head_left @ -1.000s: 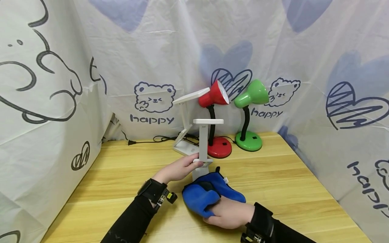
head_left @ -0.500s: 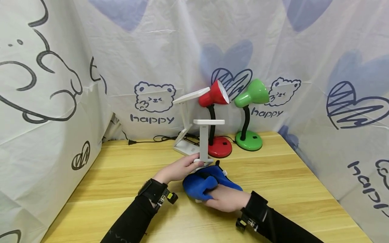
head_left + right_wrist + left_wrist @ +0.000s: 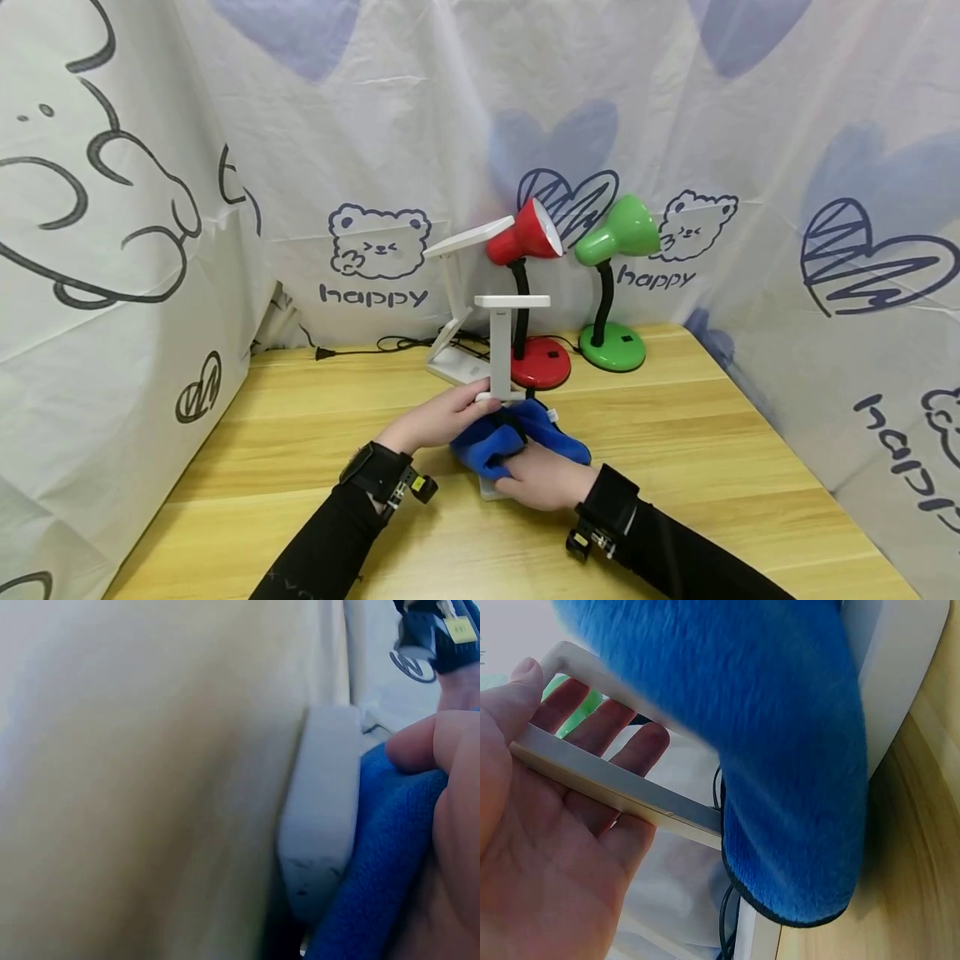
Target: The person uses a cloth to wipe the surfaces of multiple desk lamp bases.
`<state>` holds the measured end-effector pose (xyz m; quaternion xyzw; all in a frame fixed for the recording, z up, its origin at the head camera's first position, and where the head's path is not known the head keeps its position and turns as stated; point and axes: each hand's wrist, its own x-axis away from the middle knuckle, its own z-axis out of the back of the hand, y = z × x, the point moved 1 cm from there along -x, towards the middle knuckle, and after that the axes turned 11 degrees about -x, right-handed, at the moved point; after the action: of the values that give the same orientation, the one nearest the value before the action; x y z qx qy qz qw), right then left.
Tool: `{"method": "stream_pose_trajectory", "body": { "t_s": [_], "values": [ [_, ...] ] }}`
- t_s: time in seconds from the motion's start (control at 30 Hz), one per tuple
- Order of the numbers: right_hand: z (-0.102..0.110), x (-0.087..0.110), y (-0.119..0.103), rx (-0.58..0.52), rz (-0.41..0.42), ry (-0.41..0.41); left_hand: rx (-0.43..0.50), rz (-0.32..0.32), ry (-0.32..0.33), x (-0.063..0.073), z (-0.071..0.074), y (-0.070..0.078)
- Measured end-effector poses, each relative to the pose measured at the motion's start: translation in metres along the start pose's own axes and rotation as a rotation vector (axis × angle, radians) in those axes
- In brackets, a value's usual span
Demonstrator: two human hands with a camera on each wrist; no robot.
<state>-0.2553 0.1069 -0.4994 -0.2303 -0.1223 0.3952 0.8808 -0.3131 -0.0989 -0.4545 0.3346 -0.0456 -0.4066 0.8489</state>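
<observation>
A white folding desk lamp stands in the middle of the table, its flat head level at the top. My left hand grips the lamp at its hinged lower arm; in the left wrist view the fingers reach around the slotted white frame. Bunched in my right hand is a blue plush cloth with dark edging, lying over the lamp's base. The base's near end peeks out below the cloth, and its white edge shows beside the cloth in the right wrist view.
Behind stand another white folding lamp, a red gooseneck lamp and a green gooseneck lamp. Black cords with a plug lie along the table's back edge. A printed white curtain encloses the back and sides.
My right hand has moved the blue cloth away from me along the lamp's base, uncovering the base's near end. My left hand keeps its hold on the lamp.
</observation>
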Motion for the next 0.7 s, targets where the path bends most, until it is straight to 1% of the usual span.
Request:
{"method": "stream_pose_trajectory", "body": {
  "t_s": [0.07,0.13,0.3,0.4,0.5,0.57,0.6,0.63,0.7],
  "values": [
    [-0.001,0.011,-0.004,0.007,0.021,-0.004,0.0,0.001,0.0,-0.001,-0.001,0.0],
    [0.0,0.022,-0.008,-0.026,0.041,-0.022,0.001,0.001,-0.006,-0.001,-0.001,0.0],
    [0.007,0.049,-0.013,-0.172,0.061,-0.116,0.008,-0.002,-0.016,-0.003,0.0,0.002],
    [0.012,0.062,-0.013,-0.191,0.09,-0.13,0.004,0.016,-0.015,-0.003,0.001,0.003],
    [0.016,0.073,-0.008,-0.192,0.109,-0.117,-0.008,0.029,-0.015,-0.002,0.002,0.002],
    [0.018,0.077,-0.002,-0.268,0.084,-0.112,-0.01,0.032,-0.016,-0.001,0.002,0.002],
    [0.02,0.078,0.002,-0.32,0.056,-0.102,-0.013,0.031,-0.016,-0.001,0.001,0.001],
    [0.021,0.08,0.007,-0.377,0.013,-0.08,-0.009,0.033,-0.016,-0.001,0.001,0.001],
    [0.024,0.082,0.018,-0.505,-0.107,0.001,-0.01,0.034,-0.015,0.0,0.001,0.0]
  ]
}}
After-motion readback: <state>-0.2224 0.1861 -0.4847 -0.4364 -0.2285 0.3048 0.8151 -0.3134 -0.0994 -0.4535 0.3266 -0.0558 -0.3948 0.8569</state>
